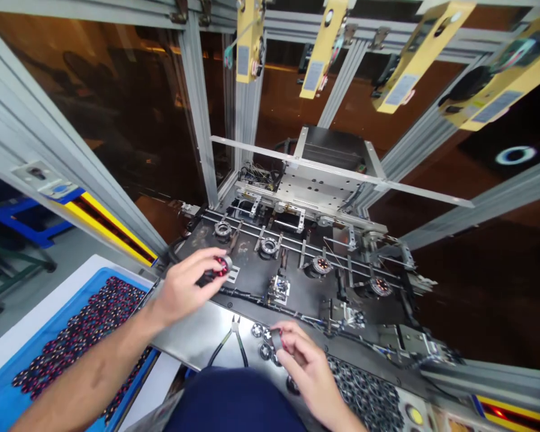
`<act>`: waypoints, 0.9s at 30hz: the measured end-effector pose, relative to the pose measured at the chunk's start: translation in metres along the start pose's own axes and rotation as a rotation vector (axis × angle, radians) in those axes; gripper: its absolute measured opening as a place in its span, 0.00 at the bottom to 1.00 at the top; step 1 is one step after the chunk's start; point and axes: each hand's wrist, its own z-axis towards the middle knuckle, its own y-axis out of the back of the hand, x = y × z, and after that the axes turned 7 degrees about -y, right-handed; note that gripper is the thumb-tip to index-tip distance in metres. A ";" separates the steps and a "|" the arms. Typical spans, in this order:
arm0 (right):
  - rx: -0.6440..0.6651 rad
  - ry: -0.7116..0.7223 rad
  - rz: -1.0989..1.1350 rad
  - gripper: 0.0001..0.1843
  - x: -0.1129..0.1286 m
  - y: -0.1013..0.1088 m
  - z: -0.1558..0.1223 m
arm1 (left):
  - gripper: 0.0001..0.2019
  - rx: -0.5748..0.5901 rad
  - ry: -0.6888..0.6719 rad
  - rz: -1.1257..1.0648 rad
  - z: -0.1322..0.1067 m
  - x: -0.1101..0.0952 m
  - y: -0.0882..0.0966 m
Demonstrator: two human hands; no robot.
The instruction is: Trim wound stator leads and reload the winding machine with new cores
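Observation:
My left hand point(184, 288) is closed on a ring-shaped motor part with red windings point(225, 266), held above the front left of the black machine plate point(247, 270). Between the thumb and fingers of my right hand point(306, 360) is a dark metal ring point(276, 339) with some red showing behind it. Several small metal rotor-like parts point(264, 351) lie beside that hand on the steel ledge point(193, 330). Cutting pliers point(234, 327) rest there with their jaws pointing away from me. Across the plate, two fixtures hold plain rings point(269, 246); two others hold parts with copper-coloured windings point(321, 265).
At left, a blue tray point(40, 342) is covered with several red-and-black wound parts. Many grey metal rings point(364, 384) lie at right. Yellow sensor bars point(108, 228) edge the opening, yellow units point(315, 66) hang overhead, and a clear bar point(342, 168) crosses the back.

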 end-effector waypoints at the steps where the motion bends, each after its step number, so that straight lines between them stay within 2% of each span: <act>1: -0.024 -0.021 -0.017 0.10 -0.009 -0.008 -0.006 | 0.11 -0.065 -0.038 -0.021 -0.007 -0.016 0.004; 3: -0.069 -0.008 -0.072 0.09 -0.023 -0.021 -0.011 | 0.18 -0.135 -0.046 -0.075 -0.018 -0.039 0.009; 5: -0.091 0.060 -0.134 0.06 -0.030 -0.032 -0.012 | 0.22 -0.155 0.017 -0.159 -0.028 -0.051 0.010; 11: -0.041 0.161 -0.199 0.03 -0.033 -0.053 -0.013 | 0.30 -0.224 0.128 -0.346 -0.052 -0.064 0.015; 19: -0.012 0.255 -0.302 0.04 -0.033 -0.063 -0.017 | 0.33 -0.263 0.074 -0.343 -0.062 -0.079 0.024; 21: 0.016 0.290 -0.351 0.05 -0.037 -0.071 -0.008 | 0.31 -0.238 0.127 -0.297 -0.070 -0.076 0.021; 23: 0.055 0.319 -0.418 0.06 -0.045 -0.086 0.009 | 0.28 -0.184 0.287 -0.199 -0.086 -0.064 0.013; 25: 0.097 0.337 -0.506 0.06 -0.056 -0.105 0.030 | 0.26 -0.116 0.493 -0.074 -0.110 -0.044 -0.002; 27: 0.137 0.347 -0.601 0.06 -0.067 -0.125 0.054 | 0.23 -0.069 0.612 -0.011 -0.140 -0.020 -0.021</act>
